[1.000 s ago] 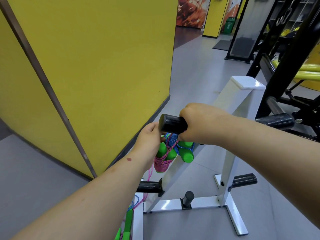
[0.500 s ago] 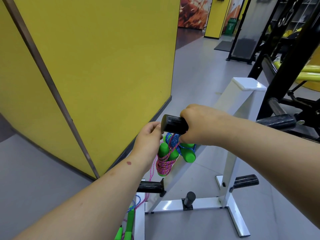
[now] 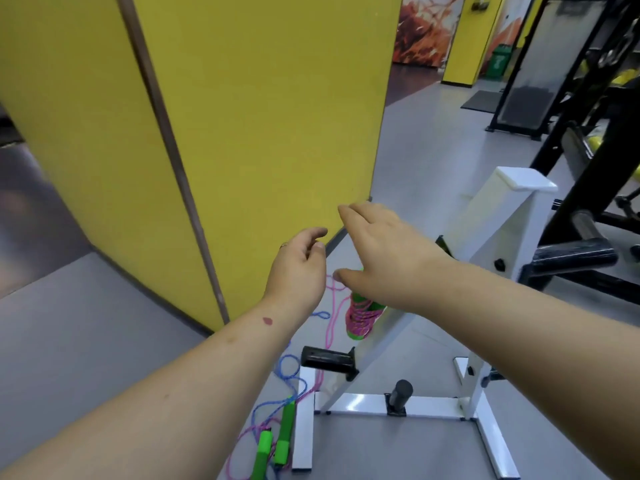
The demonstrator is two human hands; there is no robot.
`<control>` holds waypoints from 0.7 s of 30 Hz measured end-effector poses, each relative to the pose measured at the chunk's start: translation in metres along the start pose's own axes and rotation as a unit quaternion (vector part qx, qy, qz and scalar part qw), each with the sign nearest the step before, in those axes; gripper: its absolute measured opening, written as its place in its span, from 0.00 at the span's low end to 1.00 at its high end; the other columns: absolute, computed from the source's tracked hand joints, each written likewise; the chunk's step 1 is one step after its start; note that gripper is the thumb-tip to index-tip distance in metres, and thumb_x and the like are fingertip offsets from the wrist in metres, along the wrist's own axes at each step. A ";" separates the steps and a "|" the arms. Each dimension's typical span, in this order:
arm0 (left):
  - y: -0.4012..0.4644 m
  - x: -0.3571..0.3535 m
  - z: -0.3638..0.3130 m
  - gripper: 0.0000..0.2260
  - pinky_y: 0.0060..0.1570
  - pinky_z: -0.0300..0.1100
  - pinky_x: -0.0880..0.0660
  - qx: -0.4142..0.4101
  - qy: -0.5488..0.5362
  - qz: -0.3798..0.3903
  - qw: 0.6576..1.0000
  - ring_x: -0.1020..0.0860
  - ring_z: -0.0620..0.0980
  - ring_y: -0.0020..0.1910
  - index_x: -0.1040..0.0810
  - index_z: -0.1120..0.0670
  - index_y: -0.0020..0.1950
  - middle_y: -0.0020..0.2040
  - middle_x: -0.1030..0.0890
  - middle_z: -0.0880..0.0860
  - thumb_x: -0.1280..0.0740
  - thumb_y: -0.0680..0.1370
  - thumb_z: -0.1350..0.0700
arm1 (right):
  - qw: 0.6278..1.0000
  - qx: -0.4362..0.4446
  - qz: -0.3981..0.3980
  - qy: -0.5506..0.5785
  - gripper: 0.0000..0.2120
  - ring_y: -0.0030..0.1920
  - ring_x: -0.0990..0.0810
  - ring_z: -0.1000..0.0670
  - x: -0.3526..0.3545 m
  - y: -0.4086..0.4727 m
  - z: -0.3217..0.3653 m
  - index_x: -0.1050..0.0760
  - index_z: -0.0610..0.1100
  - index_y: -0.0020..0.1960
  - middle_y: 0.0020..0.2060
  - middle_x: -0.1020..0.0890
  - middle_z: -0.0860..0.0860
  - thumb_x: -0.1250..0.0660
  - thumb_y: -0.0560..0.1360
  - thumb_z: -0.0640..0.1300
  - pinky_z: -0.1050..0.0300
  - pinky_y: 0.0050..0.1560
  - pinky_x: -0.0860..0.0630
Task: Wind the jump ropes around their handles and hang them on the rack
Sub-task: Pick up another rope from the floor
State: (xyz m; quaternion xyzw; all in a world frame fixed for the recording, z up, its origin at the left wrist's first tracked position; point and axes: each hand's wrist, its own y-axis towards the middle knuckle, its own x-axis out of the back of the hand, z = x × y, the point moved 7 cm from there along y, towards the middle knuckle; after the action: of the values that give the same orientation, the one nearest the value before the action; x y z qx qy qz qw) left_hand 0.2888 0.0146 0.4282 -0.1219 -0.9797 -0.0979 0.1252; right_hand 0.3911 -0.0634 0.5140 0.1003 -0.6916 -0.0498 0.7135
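Observation:
A wound jump rope bundle (image 3: 362, 317), pink cord round green handles, hangs on the white rack (image 3: 498, 216), mostly hidden under my right wrist. My right hand (image 3: 388, 251) hovers above it with fingers spread and relaxed, holding nothing. My left hand (image 3: 299, 265) is just to its left, fingers loosely curled and empty. Another jump rope with green handles (image 3: 277, 445) lies on the floor by the rack's base, its pink and blue cord (image 3: 287, 372) loose around it.
The rack has black pegs, a lower left peg (image 3: 327, 358), a floor post (image 3: 400, 393) and a right peg (image 3: 571, 258). A yellow partition wall (image 3: 242, 133) stands close on the left. Black gym equipment (image 3: 595, 133) stands to the right. Grey floor lies all around.
My right hand let go of the upper black peg and my left hand released the rope bundle. Both hands lifted away and opened. The bundle stays hanging on the rack.

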 end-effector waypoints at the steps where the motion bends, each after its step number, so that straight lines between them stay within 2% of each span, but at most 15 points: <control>1: -0.004 0.012 0.005 0.16 0.54 0.36 0.27 -0.010 0.032 -0.005 0.999 0.23 0.43 0.58 0.24 0.47 0.70 0.59 0.20 0.46 0.42 0.85 0.55 | 1.000 0.023 -0.017 0.001 0.36 0.72 0.35 0.43 -0.004 0.000 0.016 0.40 0.39 0.75 0.69 0.31 0.44 0.32 0.74 0.54 0.47 0.70 0.33; 3: -0.015 0.040 0.018 0.17 0.58 0.44 0.27 -0.017 0.110 -0.018 0.994 0.25 0.48 0.63 0.25 0.46 0.71 0.62 0.21 0.49 0.43 0.84 0.53 | 0.997 0.060 -0.040 0.013 0.33 0.72 0.35 0.42 -0.019 0.001 0.048 0.38 0.37 0.75 0.70 0.31 0.43 0.34 0.75 0.48 0.46 0.72 0.35; 5: -0.031 0.073 0.037 0.17 0.59 0.44 0.29 -0.010 0.200 -0.042 0.979 0.27 0.50 0.65 0.26 0.46 0.72 0.65 0.23 0.51 0.43 0.84 0.53 | 0.996 0.076 -0.037 0.037 0.31 0.72 0.34 0.41 -0.047 0.001 0.077 0.37 0.36 0.75 0.70 0.30 0.41 0.35 0.74 0.44 0.47 0.73 0.36; 9: -0.066 0.136 0.094 0.18 0.62 0.52 0.28 0.019 0.348 -0.062 0.935 0.26 0.60 0.64 0.27 0.51 0.73 0.65 0.23 0.57 0.40 0.83 0.54 | 0.994 0.064 0.023 0.087 0.33 0.73 0.36 0.41 -0.121 -0.003 0.125 0.41 0.37 0.78 0.73 0.33 0.41 0.37 0.75 0.41 0.50 0.74 0.40; 11: -0.089 0.160 0.130 0.19 0.62 0.55 0.27 0.050 0.401 -0.053 0.913 0.26 0.62 0.64 0.28 0.51 0.74 0.66 0.23 0.57 0.40 0.82 0.54 | 0.991 0.048 0.060 0.108 0.34 0.74 0.37 0.42 -0.163 -0.008 0.144 0.43 0.39 0.78 0.74 0.34 0.43 0.37 0.75 0.41 0.50 0.74 0.39; 14: -0.122 0.178 0.186 0.20 0.61 0.55 0.27 0.084 0.451 -0.015 0.888 0.25 0.62 0.63 0.29 0.52 0.75 0.67 0.24 0.57 0.40 0.81 0.54 | 0.986 0.032 0.120 0.111 0.34 0.74 0.38 0.43 -0.229 -0.018 0.165 0.45 0.40 0.79 0.74 0.36 0.45 0.39 0.75 0.41 0.50 0.74 0.39; 18: -0.146 0.179 0.254 0.22 0.63 0.53 0.28 0.124 0.468 0.033 0.875 0.27 0.60 0.65 0.33 0.51 0.77 0.70 0.26 0.56 0.40 0.82 0.52 | 0.976 0.012 0.196 0.096 0.36 0.71 0.35 0.42 -0.305 -0.030 0.178 0.47 0.43 0.79 0.71 0.34 0.45 0.38 0.74 0.41 0.48 0.68 0.33; 21: -0.157 0.169 0.299 0.25 0.66 0.52 0.30 0.142 0.474 0.070 0.866 0.29 0.59 0.67 0.37 0.51 0.79 0.71 0.28 0.56 0.40 0.82 0.50 | 0.965 -0.014 0.249 0.080 0.37 0.72 0.35 0.41 -0.351 -0.039 0.180 0.49 0.45 0.80 0.73 0.36 0.44 0.37 0.75 0.42 0.48 0.68 0.35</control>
State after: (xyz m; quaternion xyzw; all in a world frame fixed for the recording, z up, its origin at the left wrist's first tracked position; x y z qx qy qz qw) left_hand 0.0228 -0.0324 0.1642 -0.1099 -0.7950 0.0050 0.5966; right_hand 0.2009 -0.0413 0.1670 -0.0816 -0.6344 0.1280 0.7579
